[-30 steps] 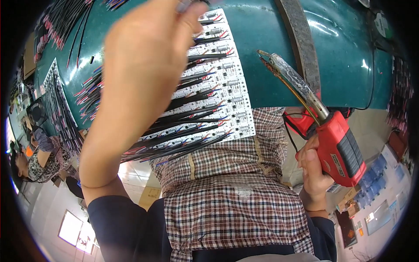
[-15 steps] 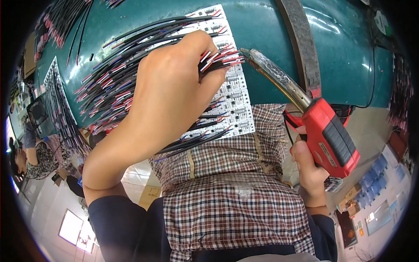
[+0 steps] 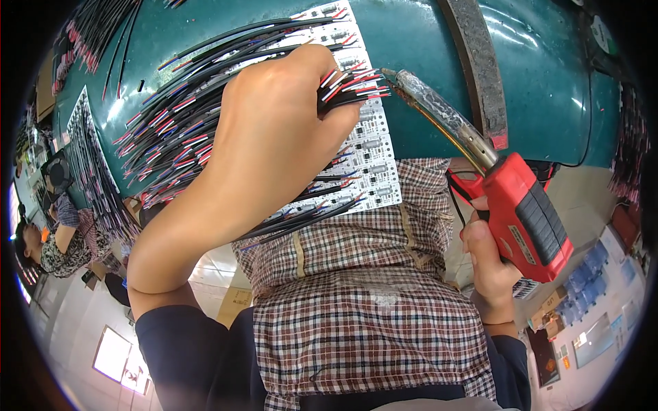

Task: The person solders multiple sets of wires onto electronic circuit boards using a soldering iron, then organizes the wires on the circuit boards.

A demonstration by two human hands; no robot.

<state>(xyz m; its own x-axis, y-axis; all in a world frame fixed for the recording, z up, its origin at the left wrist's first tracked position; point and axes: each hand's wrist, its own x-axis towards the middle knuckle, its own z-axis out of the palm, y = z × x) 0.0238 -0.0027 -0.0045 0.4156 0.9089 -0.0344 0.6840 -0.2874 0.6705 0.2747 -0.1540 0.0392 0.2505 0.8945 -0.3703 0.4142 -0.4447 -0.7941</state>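
Note:
A bundle of black cables (image 3: 343, 94) with bared red, white and black wire ends is gripped in my left hand (image 3: 274, 116), over a white circuit board panel (image 3: 384, 185). Many black cables (image 3: 171, 130) fan out leftward from the panel, some with their ends on its small components. My right hand (image 3: 490, 264) is wrapped round the grip of a red and black soldering gun (image 3: 524, 219). The gun's hot tip (image 3: 391, 74) points left, just beside the bundle's wire ends; whether the two touch I cannot tell. A thin copper-coloured tube runs along the barrel.
A dark metal bar (image 3: 476, 75) lies across the green table (image 3: 425, 41) behind the gun. At far left, another board with cables (image 3: 96, 171) hangs over the edge, near a seated person (image 3: 58, 246). More cable bundles (image 3: 103, 31) lie at the upper left.
The soldering gun and my right hand have shifted slightly right and down. The bundle in my left hand has moved a little right and up. Both grips stay closed.

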